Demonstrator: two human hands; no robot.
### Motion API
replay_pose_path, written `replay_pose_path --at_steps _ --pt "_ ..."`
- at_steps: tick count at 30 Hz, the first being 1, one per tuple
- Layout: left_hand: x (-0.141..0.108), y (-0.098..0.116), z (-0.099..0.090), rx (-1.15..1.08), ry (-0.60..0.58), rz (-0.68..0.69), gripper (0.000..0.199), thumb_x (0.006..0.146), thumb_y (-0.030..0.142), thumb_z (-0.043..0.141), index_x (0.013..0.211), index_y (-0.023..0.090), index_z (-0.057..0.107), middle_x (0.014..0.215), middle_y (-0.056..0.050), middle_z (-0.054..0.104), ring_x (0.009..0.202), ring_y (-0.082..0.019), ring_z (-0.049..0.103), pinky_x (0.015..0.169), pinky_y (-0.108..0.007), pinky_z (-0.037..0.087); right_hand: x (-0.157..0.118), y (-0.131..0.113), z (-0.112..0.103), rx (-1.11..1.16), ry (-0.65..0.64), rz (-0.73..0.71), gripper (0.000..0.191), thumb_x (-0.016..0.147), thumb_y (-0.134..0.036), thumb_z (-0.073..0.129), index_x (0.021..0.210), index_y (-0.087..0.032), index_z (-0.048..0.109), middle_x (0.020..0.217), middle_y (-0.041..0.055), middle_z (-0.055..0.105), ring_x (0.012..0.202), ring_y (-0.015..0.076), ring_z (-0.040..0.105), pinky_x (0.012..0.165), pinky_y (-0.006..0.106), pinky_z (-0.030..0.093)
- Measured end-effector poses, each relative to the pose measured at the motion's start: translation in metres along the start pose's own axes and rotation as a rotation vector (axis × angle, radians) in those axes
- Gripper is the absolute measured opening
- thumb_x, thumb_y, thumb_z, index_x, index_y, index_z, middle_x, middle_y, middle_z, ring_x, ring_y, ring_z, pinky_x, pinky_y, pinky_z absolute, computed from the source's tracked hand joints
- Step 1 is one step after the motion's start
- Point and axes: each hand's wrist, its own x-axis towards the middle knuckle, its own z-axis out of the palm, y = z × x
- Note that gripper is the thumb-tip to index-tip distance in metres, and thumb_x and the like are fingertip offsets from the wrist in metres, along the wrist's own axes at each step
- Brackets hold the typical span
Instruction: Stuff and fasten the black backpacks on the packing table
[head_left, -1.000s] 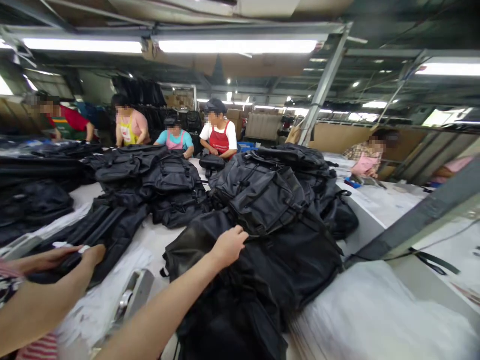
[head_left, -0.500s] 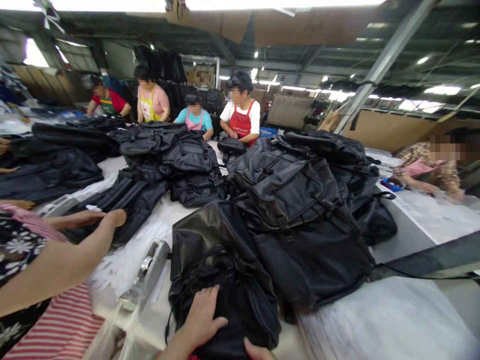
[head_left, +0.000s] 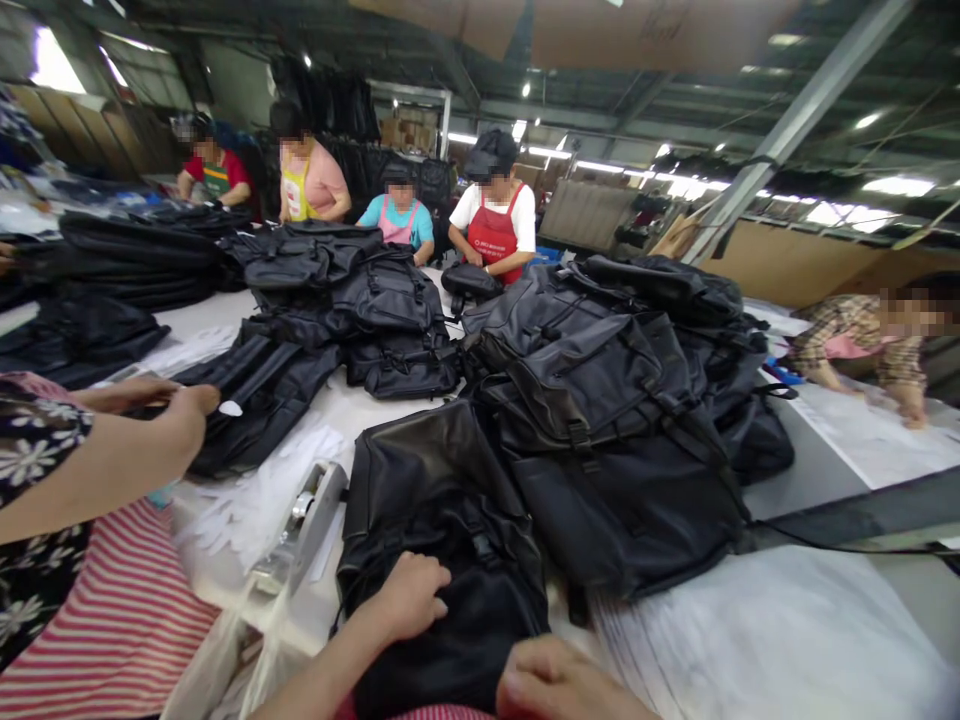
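Observation:
A black backpack (head_left: 442, 500) lies flat on the white table (head_left: 352, 410) right in front of me. My left hand (head_left: 409, 595) rests on its near end, fingers curled into the fabric. At the bottom edge, my right hand (head_left: 555, 685) is blurred and curled beside the bag's near right corner; its grip is unclear. A tall pile of black backpacks (head_left: 600, 400) lies just behind this bag, touching it.
A co-worker in a striped apron (head_left: 112, 620) stands close on my left, hands (head_left: 187, 410) over a flat black bag (head_left: 255, 385). A metal tape dispenser (head_left: 304, 520) sits left of my bag, with clear plastic sheets (head_left: 750, 640) to the right. Several people work at the far end.
My left hand has pulled back from the top of the pile to the near end of the front backpack. The right hand has come into view. My view dropped and shifted right.

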Motion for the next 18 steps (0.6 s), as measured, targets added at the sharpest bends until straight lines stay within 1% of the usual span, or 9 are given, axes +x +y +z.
replay_pose_path --at_steps 1,3,5,6,8,11,13,15,18 --pt "-0.011 0.008 -0.004 0.018 0.029 0.044 0.019 0.079 0.024 0.053 0.093 0.02 0.066 0.104 -0.008 0.072 0.103 -0.025 0.065 0.092 -0.038 0.047 -0.001 -0.017 -0.008 -0.043 0.054 -0.026 0.035 0.08 -0.051 0.056 0.076 -0.018 0.065 0.078 0.0044 0.069 0.076 0.0192 0.064 0.065 0.026 0.049" --pt "-0.032 0.024 -0.007 0.092 0.08 0.141 0.019 0.082 0.019 0.048 0.09 0.018 0.065 0.095 -0.01 0.073 0.094 -0.024 0.067 0.086 -0.038 0.049 0.008 -0.048 -0.021 -0.19 0.192 -0.22 0.031 0.087 -0.044 0.047 0.083 -0.018 0.065 0.082 0.0039 0.069 0.08 0.0179 0.064 0.071 0.027 0.048" --pt "-0.051 0.034 -0.002 0.173 0.069 0.258 0.018 0.081 0.015 0.047 0.086 0.017 0.064 0.089 -0.01 0.073 0.085 -0.025 0.068 0.081 -0.04 0.049 0.029 -0.069 -0.027 -0.402 0.234 -0.4 0.024 0.089 -0.031 0.045 0.088 -0.019 0.067 0.086 0.0022 0.069 0.084 0.0158 0.063 0.078 0.027 0.047" --pt "-0.058 0.036 0.003 0.2 0.04 0.31 0.017 0.081 0.015 0.047 0.085 0.017 0.064 0.087 -0.01 0.073 0.082 -0.025 0.068 0.078 -0.04 0.05 0.043 -0.075 -0.027 -0.517 0.193 -0.44 0.021 0.088 -0.024 0.047 0.089 -0.02 0.068 0.087 0.0016 0.07 0.085 0.015 0.063 0.08 0.026 0.046" --pt "-0.068 0.036 0.012 0.218 -0.024 0.364 0.018 0.083 0.017 0.047 0.085 0.017 0.065 0.087 -0.011 0.074 0.08 -0.026 0.069 0.072 -0.04 0.05 0.069 -0.08 -0.018 -0.797 0.023 -0.428 0.019 0.083 -0.014 0.054 0.092 -0.019 0.07 0.09 0.0027 0.072 0.087 0.0162 0.064 0.081 0.026 0.047" --pt "-0.076 0.029 0.022 0.197 -0.051 0.335 0.021 0.085 0.021 0.045 0.089 0.019 0.066 0.091 -0.01 0.074 0.082 -0.027 0.069 0.071 -0.041 0.05 0.099 -0.073 0.011 -1.276 -0.167 -0.375 0.021 0.077 -0.004 0.059 0.091 -0.012 0.071 0.095 0.0122 0.072 0.089 0.0251 0.066 0.078 0.031 0.051" --pt "-0.08 0.024 0.026 0.156 -0.052 0.307 0.021 0.087 0.025 0.045 0.092 0.021 0.066 0.094 -0.008 0.074 0.084 -0.027 0.069 0.074 -0.041 0.049 0.112 -0.06 0.032 -1.413 -0.229 -0.433 0.022 0.076 -0.003 0.058 0.093 -0.011 0.071 0.094 0.0148 0.071 0.086 0.0289 0.067 0.073 0.035 0.053" --pt "-0.082 0.02 0.03 0.124 -0.067 0.266 0.026 0.09 0.027 0.039 0.094 0.023 0.065 0.097 -0.007 0.073 0.087 -0.027 0.068 0.076 -0.042 0.049 0.125 -0.039 0.048 -1.34 -0.316 -0.473 0.024 0.071 -0.003 0.061 0.09 -0.014 0.071 0.087 0.0113 0.072 0.084 0.0293 0.067 0.072 0.037 0.055" --pt "-0.078 0.017 0.038 0.064 -0.063 0.221 0.029 0.091 0.029 0.036 0.096 0.024 0.063 0.099 -0.007 0.072 0.091 -0.028 0.066 0.08 -0.045 0.049 0.147 -0.002 0.063 -1.159 -0.344 -0.385 0.02 0.063 0.002 0.062 0.07 -0.016 0.069 0.071 0.0065 0.07 0.075 0.0278 0.068 0.072 0.039 0.056"
